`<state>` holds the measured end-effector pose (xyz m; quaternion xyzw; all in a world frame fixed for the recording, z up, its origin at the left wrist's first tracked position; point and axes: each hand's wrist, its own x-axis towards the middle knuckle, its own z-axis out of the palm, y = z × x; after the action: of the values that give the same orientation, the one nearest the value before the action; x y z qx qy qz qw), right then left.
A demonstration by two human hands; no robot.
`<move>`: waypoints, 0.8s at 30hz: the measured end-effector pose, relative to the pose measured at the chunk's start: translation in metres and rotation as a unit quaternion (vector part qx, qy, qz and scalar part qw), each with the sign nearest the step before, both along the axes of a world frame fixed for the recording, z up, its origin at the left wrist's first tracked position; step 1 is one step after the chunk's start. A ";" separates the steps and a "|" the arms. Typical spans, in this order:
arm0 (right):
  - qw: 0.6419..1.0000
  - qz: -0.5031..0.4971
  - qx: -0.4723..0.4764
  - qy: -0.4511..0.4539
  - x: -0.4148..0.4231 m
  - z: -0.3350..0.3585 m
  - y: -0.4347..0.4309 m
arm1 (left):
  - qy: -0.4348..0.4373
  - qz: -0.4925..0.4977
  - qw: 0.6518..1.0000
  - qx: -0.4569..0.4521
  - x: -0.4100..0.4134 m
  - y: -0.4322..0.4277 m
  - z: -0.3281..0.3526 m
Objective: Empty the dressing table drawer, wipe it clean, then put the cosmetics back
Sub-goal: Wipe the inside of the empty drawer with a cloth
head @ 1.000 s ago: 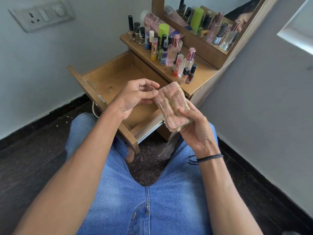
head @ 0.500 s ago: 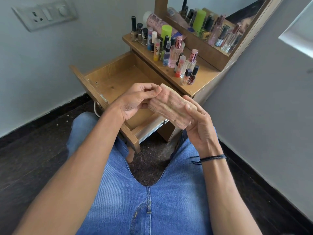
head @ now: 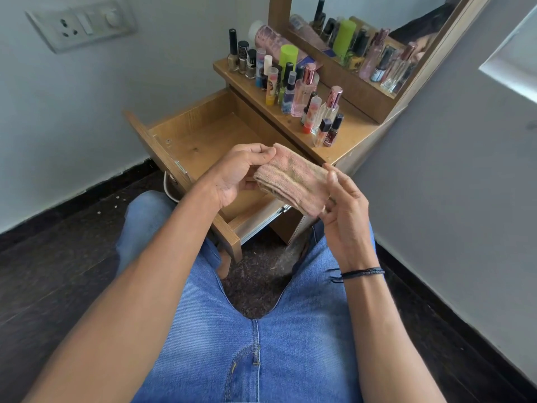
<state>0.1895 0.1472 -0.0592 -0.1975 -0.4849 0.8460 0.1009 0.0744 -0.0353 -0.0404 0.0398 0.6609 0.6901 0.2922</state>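
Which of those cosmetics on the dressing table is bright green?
The lime-green container standing at the back, beside the mirror frame; the rest look mostly pink, clear or dark.

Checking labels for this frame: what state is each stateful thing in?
drawer: pulled open, visible floor bare
cloth: folded, held over the drawer by both hands
left hand: pinches cloth's left end
right hand: grips cloth's right end
bottles: capped, upright on the tabletop
pink tube: lying on its side behind them
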 end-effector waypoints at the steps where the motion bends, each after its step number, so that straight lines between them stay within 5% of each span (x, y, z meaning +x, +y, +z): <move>1: 1.000 0.013 -0.023 0.002 0.000 0.001 0.002 | -0.022 0.002 1.000 0.007 0.000 -0.001 -0.001; 6: 0.991 0.037 -0.124 0.028 0.000 0.005 0.008 | -0.116 0.030 0.992 0.026 -0.001 -0.007 -0.003; 24: 0.994 0.104 -0.025 0.037 0.001 0.004 0.002 | -0.114 0.050 0.992 -0.033 -0.002 -0.006 -0.009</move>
<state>0.1910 0.1492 -0.0552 -0.1169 -0.4772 0.8706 0.0255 0.0719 -0.0409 -0.0495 -0.0819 0.6472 0.6813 0.3321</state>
